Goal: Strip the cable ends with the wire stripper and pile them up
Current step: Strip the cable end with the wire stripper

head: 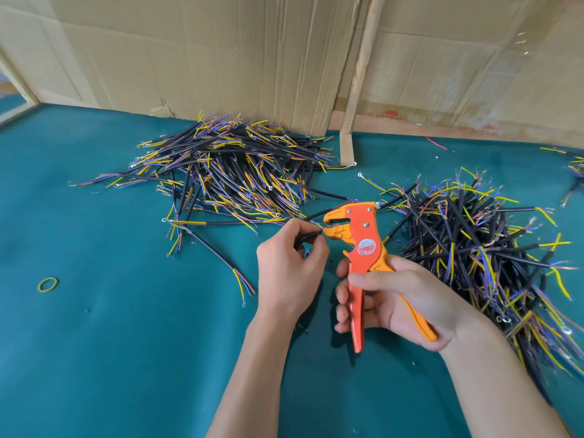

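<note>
Green tabletop (126,343), bare stretch left of cable-pinching left hand (289,270).

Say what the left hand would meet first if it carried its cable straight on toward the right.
Probably the open jaws of the orange wire stripper in the right hand. The left hand pinches a black cable whose end already sits at them; depth is unclear.

Two big cable piles flank the one wire stripper (363,248): the left pile (227,172) behind it, the right pile (480,248) beside it. A third pile (576,169) perhaps begins far right. One rubber band (48,284) lies far left.
</note>
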### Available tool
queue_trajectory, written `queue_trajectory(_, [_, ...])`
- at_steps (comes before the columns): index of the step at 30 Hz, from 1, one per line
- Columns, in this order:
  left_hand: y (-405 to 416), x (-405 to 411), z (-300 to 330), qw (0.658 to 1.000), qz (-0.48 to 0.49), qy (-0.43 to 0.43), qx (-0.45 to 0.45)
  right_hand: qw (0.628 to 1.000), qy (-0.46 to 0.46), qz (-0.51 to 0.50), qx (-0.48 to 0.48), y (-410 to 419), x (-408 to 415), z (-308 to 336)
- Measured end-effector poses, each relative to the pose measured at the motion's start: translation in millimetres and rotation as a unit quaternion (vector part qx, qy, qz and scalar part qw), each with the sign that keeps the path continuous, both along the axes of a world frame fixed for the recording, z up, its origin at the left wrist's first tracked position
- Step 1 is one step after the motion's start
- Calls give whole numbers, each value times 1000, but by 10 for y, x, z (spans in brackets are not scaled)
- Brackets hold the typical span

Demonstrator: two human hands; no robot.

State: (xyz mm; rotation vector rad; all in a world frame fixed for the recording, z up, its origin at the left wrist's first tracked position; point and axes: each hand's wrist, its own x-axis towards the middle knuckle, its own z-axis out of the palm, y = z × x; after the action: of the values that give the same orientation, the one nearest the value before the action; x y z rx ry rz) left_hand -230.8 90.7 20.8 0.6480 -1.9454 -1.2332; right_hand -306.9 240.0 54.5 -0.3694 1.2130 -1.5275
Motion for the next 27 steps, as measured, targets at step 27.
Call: queue_trajectory(27, [-16, 22, 39, 999, -1, 8, -50, 999, 45, 13, 25, 52, -49, -15])
